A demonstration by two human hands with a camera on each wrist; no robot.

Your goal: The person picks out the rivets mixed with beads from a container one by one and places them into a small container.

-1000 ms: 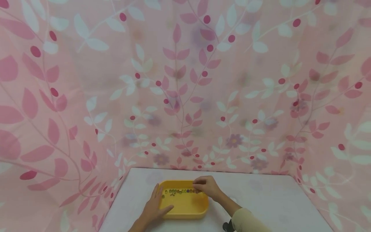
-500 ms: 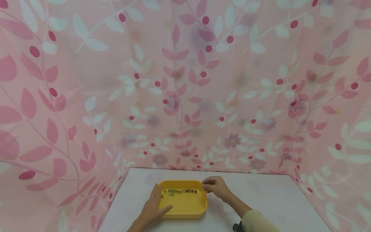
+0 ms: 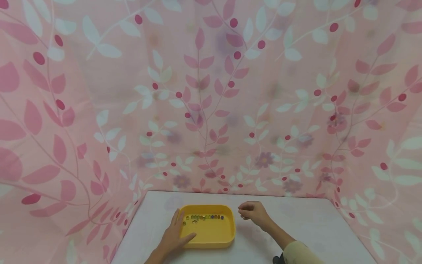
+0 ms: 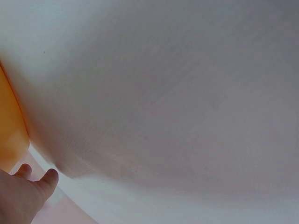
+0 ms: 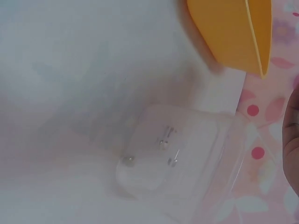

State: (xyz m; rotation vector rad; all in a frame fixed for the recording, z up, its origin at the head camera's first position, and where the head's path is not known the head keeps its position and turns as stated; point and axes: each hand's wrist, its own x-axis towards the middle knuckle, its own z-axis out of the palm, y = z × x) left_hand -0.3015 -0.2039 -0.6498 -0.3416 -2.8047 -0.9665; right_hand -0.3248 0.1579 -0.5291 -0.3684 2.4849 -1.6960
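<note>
My right hand has drawn back rightward off the yellow tray, fingers curled; whether they pinch anything I cannot tell. My left hand lies flat against the tray's left rim, lower centre. Small beads line its far edge. A blurry clear plastic box sits nearby.
</note>
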